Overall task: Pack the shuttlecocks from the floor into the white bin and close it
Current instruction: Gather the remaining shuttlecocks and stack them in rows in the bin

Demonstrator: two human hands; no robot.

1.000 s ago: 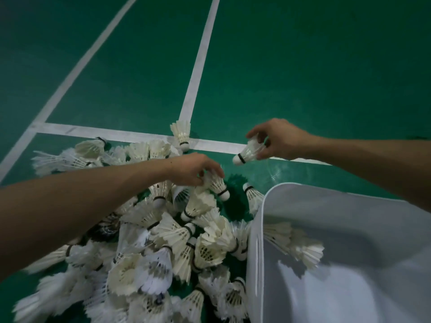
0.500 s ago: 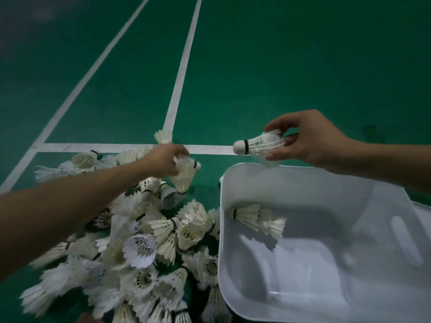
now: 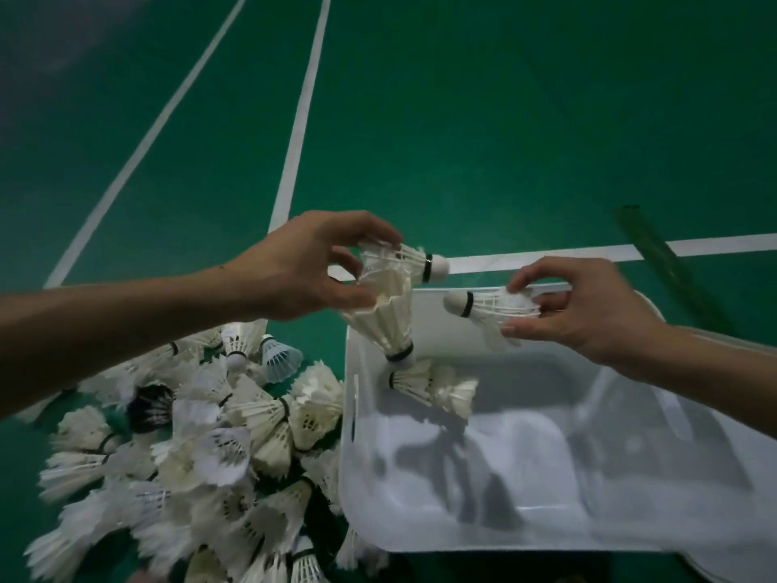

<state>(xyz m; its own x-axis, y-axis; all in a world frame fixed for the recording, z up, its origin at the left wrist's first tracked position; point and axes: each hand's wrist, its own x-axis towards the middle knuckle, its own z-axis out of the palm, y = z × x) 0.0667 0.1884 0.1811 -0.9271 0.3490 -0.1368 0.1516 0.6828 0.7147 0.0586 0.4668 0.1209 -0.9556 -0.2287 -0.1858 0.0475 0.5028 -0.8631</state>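
A white bin (image 3: 630,536) stands open on the green floor at the lower right, with shuttlecocks (image 3: 433,385) lying in its far left corner. My left hand (image 3: 302,267) hovers over the bin's far left corner and grips two white shuttlecocks (image 3: 399,296), one pointing right, one pointing down. My right hand (image 3: 588,305) is above the bin's far rim and pinches one shuttlecock (image 3: 492,307), cork to the left. A pile of several shuttlecocks (image 3: 202,456) covers the floor left of the bin.
White court lines (image 3: 294,132) cross the green floor beyond the pile and the bin. A dark green strip (image 3: 660,263) lies on the floor at the far right, behind the bin. The bin's lid edge shows at the lower right corner (image 3: 714,576).
My left hand has lifted two shuttlecocks off the pile and carried them right, over the bin's corner. My right hand has stayed above the bin's far rim with its shuttlecock.
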